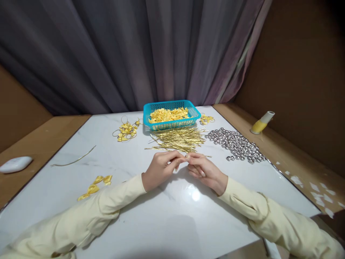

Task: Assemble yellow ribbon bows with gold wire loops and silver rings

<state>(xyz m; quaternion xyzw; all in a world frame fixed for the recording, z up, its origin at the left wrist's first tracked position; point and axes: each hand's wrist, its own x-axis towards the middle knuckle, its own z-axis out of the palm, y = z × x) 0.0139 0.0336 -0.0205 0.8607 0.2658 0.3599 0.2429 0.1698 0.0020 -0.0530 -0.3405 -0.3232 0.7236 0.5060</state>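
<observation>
My left hand [161, 169] and my right hand [205, 171] meet fingertip to fingertip over the white marble table [167, 216]. Both are pinched closed on a thin gold string [185, 157] held between them. Just beyond the fingers lies a heap of gold strings [178, 139]. A pile of silver beads [237, 145] sits to the right of it. A blue basket [171, 114] holding yellow ribbon bows stands behind the strings. Cream sleeves cover both forearms.
Finished yellow bows with gold loops [126, 130] lie left of the basket, more [206, 118] to its right. Two loose bows [95, 186] and a single gold string [74, 160] lie at left. A white device [14, 164] and a yellow spool [261, 123] rest on the wooden ledges.
</observation>
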